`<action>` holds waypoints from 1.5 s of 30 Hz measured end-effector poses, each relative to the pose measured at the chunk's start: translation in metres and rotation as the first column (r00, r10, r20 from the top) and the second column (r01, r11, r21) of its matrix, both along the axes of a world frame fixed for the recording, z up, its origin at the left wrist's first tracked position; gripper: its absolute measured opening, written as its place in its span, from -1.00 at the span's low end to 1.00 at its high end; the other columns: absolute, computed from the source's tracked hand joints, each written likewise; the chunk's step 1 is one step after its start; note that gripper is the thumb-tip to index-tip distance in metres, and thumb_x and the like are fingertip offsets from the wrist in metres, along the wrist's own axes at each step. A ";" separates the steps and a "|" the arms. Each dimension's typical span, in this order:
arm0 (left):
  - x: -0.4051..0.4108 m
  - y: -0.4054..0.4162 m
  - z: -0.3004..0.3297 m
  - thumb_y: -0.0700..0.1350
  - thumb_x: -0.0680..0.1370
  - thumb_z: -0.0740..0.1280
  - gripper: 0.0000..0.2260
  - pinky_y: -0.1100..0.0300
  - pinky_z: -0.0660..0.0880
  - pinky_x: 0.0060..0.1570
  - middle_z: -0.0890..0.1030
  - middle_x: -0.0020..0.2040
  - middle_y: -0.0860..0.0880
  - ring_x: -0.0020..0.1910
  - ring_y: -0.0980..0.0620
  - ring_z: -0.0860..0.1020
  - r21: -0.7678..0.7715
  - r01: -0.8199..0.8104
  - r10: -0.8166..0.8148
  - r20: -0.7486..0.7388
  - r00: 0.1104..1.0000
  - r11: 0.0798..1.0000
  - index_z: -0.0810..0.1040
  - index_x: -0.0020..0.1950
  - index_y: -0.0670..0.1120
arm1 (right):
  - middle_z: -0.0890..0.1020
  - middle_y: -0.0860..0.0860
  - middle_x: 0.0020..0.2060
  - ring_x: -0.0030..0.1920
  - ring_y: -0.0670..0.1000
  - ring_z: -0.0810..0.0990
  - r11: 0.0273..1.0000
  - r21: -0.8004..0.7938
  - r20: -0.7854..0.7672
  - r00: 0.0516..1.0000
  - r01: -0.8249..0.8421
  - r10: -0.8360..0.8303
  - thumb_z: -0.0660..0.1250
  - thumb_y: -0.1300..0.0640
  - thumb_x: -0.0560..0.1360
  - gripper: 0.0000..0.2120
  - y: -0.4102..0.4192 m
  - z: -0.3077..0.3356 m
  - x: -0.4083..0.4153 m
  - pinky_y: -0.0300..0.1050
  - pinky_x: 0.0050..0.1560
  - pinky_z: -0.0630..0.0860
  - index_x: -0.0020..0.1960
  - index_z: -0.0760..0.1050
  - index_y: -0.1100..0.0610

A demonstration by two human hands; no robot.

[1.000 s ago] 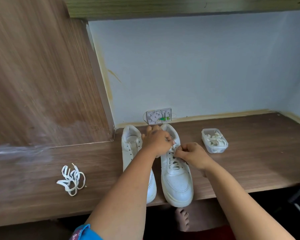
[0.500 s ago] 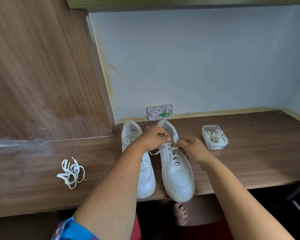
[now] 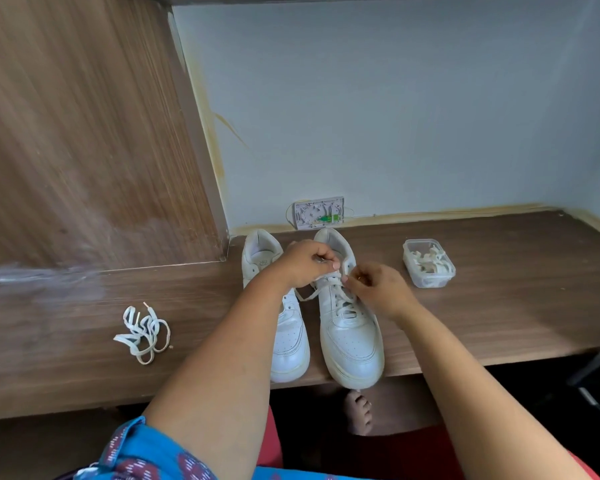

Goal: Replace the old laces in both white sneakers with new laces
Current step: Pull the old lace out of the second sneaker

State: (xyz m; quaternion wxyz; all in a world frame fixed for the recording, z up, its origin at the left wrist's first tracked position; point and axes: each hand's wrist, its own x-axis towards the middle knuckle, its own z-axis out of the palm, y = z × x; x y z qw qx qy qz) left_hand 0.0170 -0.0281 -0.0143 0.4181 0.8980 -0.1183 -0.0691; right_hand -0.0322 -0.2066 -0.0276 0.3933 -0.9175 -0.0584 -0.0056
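Two white shoes sit side by side in the middle of the frame on the table [image 3: 499, 306]. The left hand [image 3: 305, 263] and right hand [image 3: 378, 289] each pinch the lace [image 3: 340, 299] on the right shoe [image 3: 350, 327]. The left shoe [image 3: 284, 327] has no lace. A loose lace [image 3: 142, 332] lies at lower left. A box [image 3: 428, 268] of laces sits at right.

The small mark on the left sneaker's tongue [image 3: 264, 262] is illegible.
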 end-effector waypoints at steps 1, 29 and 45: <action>-0.001 0.000 0.002 -0.05 0.52 0.43 -0.92 0.33 0.44 -0.10 0.52 -0.18 0.13 -0.09 0.17 0.50 -0.034 -0.006 0.005 -0.029 1.000 0.999 0.66 -0.03 -0.02 | 0.46 -0.05 -0.49 -0.47 -0.12 0.37 0.998 0.048 -0.018 0.999 -0.032 0.033 0.33 0.04 0.52 -0.72 -0.002 0.005 -0.001 -0.24 -0.37 0.33 -0.30 0.51 0.16; -0.002 -0.004 -0.002 0.04 0.53 0.40 -0.90 0.00 0.37 0.30 0.43 -0.11 0.14 0.26 -0.12 0.39 0.056 -0.012 0.012 0.001 1.000 0.998 0.64 0.00 0.06 | 0.58 -0.01 -0.17 -0.14 -0.01 0.53 0.812 -0.541 -0.351 0.936 -0.217 0.016 0.26 -0.15 0.54 -0.65 -0.043 0.042 -0.013 -0.12 -0.15 0.43 -0.12 0.52 0.15; -0.010 0.000 0.011 -0.05 0.50 0.46 -0.89 0.22 0.46 0.01 0.55 -0.13 0.06 -0.11 0.10 0.50 -0.127 -0.062 0.047 -0.111 0.993 0.990 0.60 -0.05 -0.05 | 0.63 0.09 -0.29 -0.38 -0.03 0.50 0.866 -0.484 -0.364 0.929 -0.124 -0.070 0.27 0.13 0.46 -0.79 -0.049 0.023 -0.003 -0.22 -0.36 0.43 -0.32 0.49 0.18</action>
